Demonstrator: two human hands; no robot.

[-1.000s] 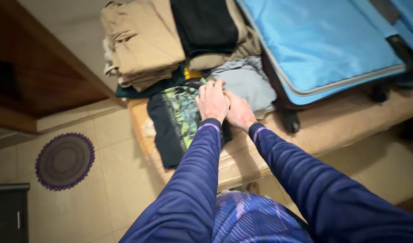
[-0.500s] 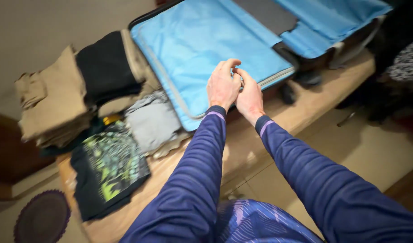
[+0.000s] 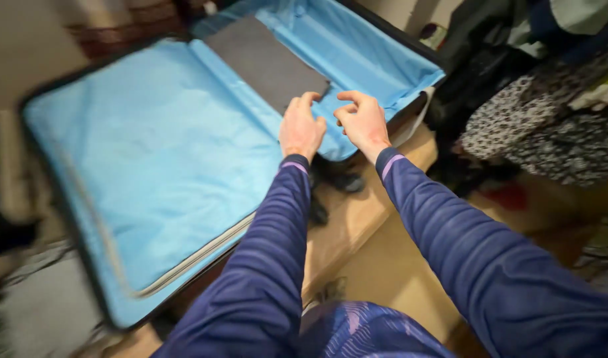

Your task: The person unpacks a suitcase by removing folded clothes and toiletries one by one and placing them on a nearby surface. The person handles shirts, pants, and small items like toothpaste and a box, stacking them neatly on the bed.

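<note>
Blue-lined suitcase (image 3: 151, 166) now fills view; both hands, L (image 3: 301, 130) & R (image 3: 362, 122), moved off folded clothes, grips loose, empty, over grey folded item (image 3: 264, 63).

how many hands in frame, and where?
2. The left hand is over the open blue-lined suitcase, by the dark grey flat item. The right hand is beside it, over the suitcase's near edge. Both empty; no other hands visible.
</note>
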